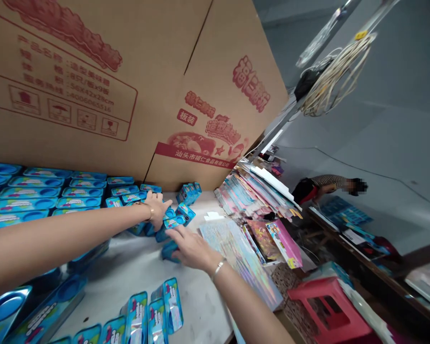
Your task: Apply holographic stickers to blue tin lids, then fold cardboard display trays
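The left hand (158, 209) is bending down over small blue printed boxes (174, 221) on the white table (197, 301); the right hand (194, 249) is angling in palm-down beside them. I cannot tell either hand's grip.

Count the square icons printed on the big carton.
4, in a row on the carton, below the left text; left to right: house-shaped icon, umbrella icon, unclear icon, glass icon. Hidden sides may carry more.
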`<state>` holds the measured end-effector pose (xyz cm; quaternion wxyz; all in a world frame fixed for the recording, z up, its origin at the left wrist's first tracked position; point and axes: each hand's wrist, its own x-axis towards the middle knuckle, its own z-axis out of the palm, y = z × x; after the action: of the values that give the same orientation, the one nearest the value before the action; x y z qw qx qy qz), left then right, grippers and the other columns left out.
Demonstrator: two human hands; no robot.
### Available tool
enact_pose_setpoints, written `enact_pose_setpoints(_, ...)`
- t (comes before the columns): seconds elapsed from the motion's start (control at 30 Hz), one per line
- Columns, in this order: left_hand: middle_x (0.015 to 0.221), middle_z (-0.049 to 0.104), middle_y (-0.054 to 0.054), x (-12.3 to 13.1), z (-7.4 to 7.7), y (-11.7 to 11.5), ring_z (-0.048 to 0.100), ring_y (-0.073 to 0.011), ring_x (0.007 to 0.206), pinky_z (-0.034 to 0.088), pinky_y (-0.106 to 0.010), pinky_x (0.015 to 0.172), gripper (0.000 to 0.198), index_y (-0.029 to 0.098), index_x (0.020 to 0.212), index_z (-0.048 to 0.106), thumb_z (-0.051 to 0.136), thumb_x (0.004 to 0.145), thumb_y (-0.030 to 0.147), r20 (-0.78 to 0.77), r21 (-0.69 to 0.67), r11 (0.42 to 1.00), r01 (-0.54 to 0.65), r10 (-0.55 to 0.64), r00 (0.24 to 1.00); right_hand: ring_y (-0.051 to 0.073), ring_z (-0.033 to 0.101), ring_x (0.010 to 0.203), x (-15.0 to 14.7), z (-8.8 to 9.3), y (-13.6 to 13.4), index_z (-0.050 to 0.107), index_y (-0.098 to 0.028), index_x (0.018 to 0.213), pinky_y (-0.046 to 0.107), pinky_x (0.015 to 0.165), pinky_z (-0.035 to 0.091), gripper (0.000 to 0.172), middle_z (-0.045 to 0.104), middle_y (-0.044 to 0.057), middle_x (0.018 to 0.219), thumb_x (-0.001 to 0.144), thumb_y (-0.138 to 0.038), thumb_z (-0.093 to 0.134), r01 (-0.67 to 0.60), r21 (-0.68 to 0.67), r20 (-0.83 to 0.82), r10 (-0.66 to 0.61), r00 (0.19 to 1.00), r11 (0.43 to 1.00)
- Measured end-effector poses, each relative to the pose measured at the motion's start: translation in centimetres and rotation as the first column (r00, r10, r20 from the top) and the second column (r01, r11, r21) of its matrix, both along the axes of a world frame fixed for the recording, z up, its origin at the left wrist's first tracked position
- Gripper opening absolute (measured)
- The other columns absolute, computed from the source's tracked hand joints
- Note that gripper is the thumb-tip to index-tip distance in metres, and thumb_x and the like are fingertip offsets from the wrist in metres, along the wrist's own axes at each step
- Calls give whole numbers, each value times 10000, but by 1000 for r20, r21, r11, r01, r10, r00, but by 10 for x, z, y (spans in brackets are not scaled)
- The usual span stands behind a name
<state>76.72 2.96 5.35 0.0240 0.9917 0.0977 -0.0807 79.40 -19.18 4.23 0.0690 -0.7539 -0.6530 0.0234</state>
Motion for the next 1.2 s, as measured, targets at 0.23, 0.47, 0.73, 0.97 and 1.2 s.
enact_pose_setpoints(0.23,1390,499,-244,-1,-2,2,404,-511,1294,131,-637,1080,1139,246,1370,510,875,293,313,30,-37,999,-6,7,1000,407,191,1456,12,-13,32,5,-101,1577,633,1170,132,1257,286,257,1546,682,-414,830,68,134,149,-88,985,989)
enact_pose_setpoints(0.47,1322,552,-249,6,-2,-7,400,-554,1273,60,-724,1050,984,216,1240,578,895,328,407,46,-69,995,-72,75,996,379,434,1252,4,-24,23,237,-97,1530,549,1053,385,1110,465,224,1356,677,-498,824,238,159,31,-245,969,958)
enact_pose_setpoints(0.73,1278,543,-240,-12,7,-20,475,-480,1195,197,-621,1062,873,138,1136,628,888,319,303,105,-98,994,-54,64,992,360,474,1270,-2,-20,5,240,-144,1520,492,1050,414,1062,481,194,1387,680,-438,819,429,137,-148,-409,900,893)
enact_pose_setpoints(0.97,1274,494,-206,-64,101,-50,486,-400,1148,383,-484,943,786,118,1230,566,798,510,333,256,-179,974,143,-94,962,359,538,1182,-49,26,-129,444,-135,1366,489,1023,418,764,577,187,1251,732,-432,748,723,350,-117,-738,665,596)
enact_pose_setpoints(1.2,1262,485,-121,-249,218,-59,477,-331,1094,383,-426,956,704,192,1192,564,789,545,355,348,-70,785,616,-560,752,359,520,1177,-194,54,-191,474,-173,1394,492,1020,410,771,570,158,1261,755,-527,722,772,367,-152,-785,600,519)
